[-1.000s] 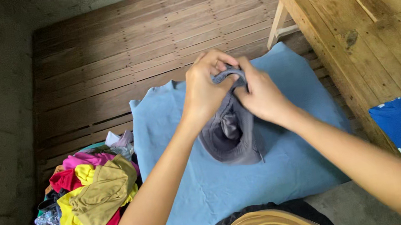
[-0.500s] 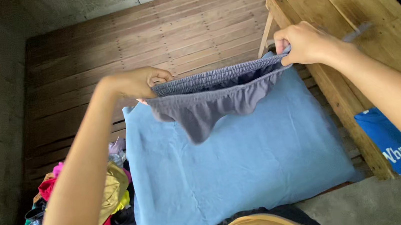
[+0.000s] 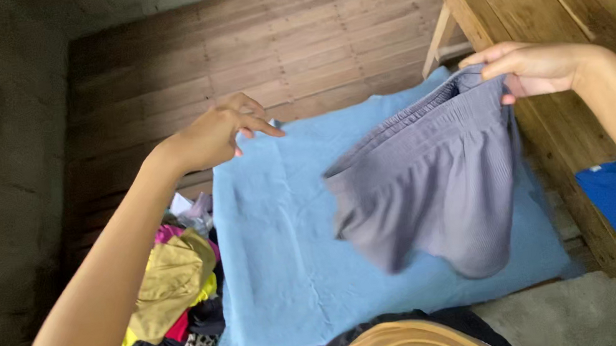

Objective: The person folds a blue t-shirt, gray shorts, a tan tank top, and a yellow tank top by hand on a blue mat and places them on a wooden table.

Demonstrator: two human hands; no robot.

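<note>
Evidently soft and light, the grey ribbed shorts (image 3: 434, 189) droop from the right hand (image 3: 536, 68) — pinched at the waistband — left hand (image 3: 215, 136) open, empty.

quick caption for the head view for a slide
Right hand holds grey shorts by the waistband above a light blue cloth; left hand open, beside a pile of colourful clothes.

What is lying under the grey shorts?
Under the grey shorts, held by the right hand, the light blue cloth is spread on wooden slats. The part beneath the shorts is covered.
</note>
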